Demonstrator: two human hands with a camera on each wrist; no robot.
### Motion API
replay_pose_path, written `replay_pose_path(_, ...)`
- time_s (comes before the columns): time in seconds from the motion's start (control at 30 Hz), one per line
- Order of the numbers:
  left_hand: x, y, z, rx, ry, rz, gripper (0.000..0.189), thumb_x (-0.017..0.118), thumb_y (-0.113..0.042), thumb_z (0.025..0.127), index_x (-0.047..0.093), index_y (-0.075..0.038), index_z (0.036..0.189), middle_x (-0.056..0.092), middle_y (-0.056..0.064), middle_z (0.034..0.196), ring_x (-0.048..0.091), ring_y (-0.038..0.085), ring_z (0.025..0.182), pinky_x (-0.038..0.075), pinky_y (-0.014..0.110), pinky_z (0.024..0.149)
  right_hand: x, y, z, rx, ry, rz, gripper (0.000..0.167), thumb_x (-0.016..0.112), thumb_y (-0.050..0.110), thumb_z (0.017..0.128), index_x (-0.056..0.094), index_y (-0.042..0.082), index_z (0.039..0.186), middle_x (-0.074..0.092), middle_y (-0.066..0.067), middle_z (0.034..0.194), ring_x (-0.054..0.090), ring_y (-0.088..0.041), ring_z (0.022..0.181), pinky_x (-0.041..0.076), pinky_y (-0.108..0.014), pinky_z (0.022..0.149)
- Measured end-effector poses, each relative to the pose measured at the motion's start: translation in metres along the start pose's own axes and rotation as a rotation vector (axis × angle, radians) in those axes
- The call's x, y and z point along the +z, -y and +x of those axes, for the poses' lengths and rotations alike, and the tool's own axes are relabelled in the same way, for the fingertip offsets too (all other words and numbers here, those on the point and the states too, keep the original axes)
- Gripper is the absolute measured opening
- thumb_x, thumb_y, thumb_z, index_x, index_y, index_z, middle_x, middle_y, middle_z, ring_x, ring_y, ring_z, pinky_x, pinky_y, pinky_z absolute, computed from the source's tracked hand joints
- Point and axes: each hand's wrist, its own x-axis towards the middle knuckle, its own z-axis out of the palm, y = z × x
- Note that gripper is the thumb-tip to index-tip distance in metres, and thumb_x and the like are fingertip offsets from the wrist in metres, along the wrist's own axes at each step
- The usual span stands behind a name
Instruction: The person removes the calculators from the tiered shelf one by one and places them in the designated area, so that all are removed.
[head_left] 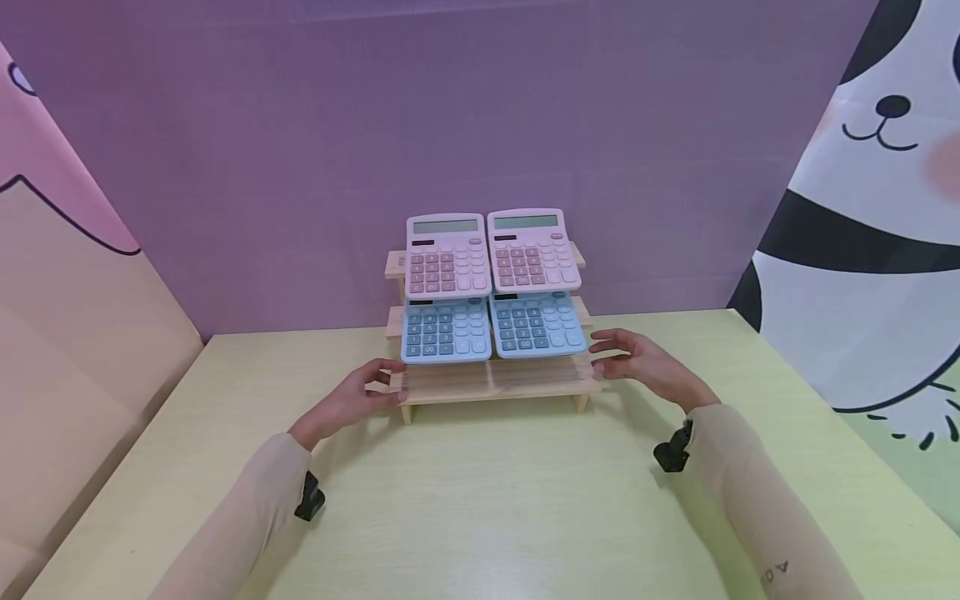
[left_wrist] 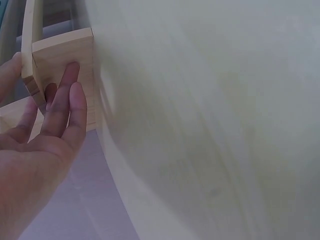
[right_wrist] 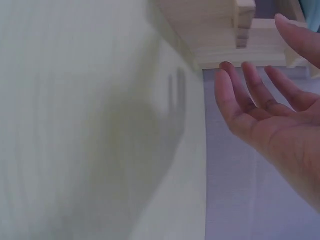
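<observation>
A tiered wooden rack [head_left: 498, 379] stands at the back of the table. Two pink calculators [head_left: 447, 257] lean side by side on its top tier. Below them, two blue calculators [head_left: 447, 331] lean on the middle tier, their screens largely covered by the pink ones. My left hand [head_left: 358, 398] grips the left end of the bottom shelf; in the left wrist view the thumb is at the board's edge and the fingers reach against the side panel [left_wrist: 80, 50]. Beside the rack's right end, my right hand [head_left: 648, 367] has loosely bent, spread fingers and holds nothing.
The pale wooden tabletop [head_left: 480, 508] extends in front of the rack and to both sides. A purple backdrop [head_left: 480, 125] rises right behind it. A panda print [head_left: 862, 225] covers the right wall, and a pink and cream print [head_left: 75, 317] the left.
</observation>
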Motion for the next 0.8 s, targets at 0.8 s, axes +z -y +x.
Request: replay_pose_path(0.8, 0.000, -0.001, 0.000, -0.007, 0.001, 0.003, 0.056, 0.064, -0.026, 0.085, 0.040, -0.008, 0.132, 0.044, 0.011, 0.127, 0.042, 0.027, 0.113, 0.047, 0.030, 0.085, -0.020, 0.053, 0.007, -0.086, -0.272, 0.122, 0.059, 0.060, 0.016, 0.088, 0.031, 0.001, 0.137, 0.045, -0.006, 0.124, 0.056, -0.005, 0.098, 0.048, -0.022, 0.088)
